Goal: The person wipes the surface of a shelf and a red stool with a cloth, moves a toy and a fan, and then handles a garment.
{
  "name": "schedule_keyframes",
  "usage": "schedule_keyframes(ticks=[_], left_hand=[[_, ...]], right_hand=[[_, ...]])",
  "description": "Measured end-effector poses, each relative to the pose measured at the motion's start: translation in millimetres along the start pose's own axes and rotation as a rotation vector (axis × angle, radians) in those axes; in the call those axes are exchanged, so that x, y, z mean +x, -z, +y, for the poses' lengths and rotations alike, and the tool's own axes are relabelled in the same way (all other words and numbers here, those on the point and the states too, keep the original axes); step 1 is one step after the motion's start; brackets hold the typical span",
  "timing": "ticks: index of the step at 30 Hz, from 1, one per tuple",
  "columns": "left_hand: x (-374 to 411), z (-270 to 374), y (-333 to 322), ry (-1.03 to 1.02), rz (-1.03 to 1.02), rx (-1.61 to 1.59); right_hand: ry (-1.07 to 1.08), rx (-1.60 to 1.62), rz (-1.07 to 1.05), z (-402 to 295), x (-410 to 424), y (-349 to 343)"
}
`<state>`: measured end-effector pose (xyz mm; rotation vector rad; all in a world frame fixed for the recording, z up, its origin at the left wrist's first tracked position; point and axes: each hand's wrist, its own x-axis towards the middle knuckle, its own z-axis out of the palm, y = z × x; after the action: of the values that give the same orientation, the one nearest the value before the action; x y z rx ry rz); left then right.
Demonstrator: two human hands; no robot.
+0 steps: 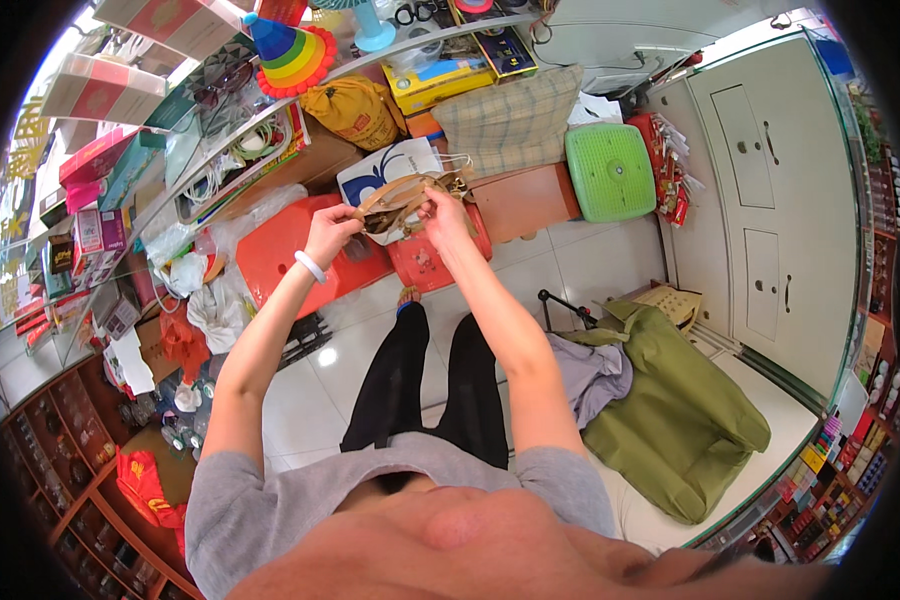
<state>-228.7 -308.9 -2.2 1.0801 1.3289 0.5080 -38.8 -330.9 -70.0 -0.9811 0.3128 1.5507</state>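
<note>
In front of me my left hand [334, 229] pinches one end of a tan leather strap [384, 196] between thumb and fingers. A white ring sits on that wrist. My right hand [444, 216] grips the strap's other side, close to some metal fittings. Under the strap, between my hands, is a darker bag-like bundle [382, 222] whose shape is partly hidden. Behind it stands a white bag with a dark blue pattern [379, 171]. Both rest above a red plastic stool [422, 264], and a larger red plastic piece [281, 251] lies to its left.
Beyond are a yellow drawstring pouch [354, 112], a checked cushion [510, 120] and a green plastic stool [611, 172]. A glass counter [217, 146] crowded with boxes runs along the left. At right, an olive fabric cover [675, 420] lies on a pale surface near white cabinets [742, 217].
</note>
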Motion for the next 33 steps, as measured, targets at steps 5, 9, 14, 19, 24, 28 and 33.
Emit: schedule_keyframes(ticks=[5, 9, 14, 19, 24, 28, 33], left_hand=[[59.8, -20.0, 30.7, -0.026, 0.082, 0.064], [95.2, -43.6, 47.9, 0.021, 0.133, 0.137], [137.2, -72.1, 53.0, 0.129, 0.177, 0.004], [182.3, -85.9, 36.4, 0.114, 0.329, -0.163], [218.8, -59.3, 16.8, 0.111, 0.317, -0.299], [243.1, -69.0, -2.1, -0.059, 0.219, -0.067], [257.6, -75.7, -21.6, 0.001, -0.042, 0.363]], right_hand=[[0.03, -0.008, 0.014, 26.9, 60.6, -21.7], [0.02, -0.068, 0.056, 49.7, 110.1, -30.3], [0.048, -0.216, -0.044, 54.5, 164.8, -23.6], [0.187, -0.652, 0.045, 45.2, 176.2, -7.6], [0.21, -0.949, -0.014, 55.1, 129.1, 92.7], [-0.014, -0.722, 0.242, 52.9, 33.6, 194.8], [-0.091, -0.703, 0.596, 34.7, -97.8, 303.6]])
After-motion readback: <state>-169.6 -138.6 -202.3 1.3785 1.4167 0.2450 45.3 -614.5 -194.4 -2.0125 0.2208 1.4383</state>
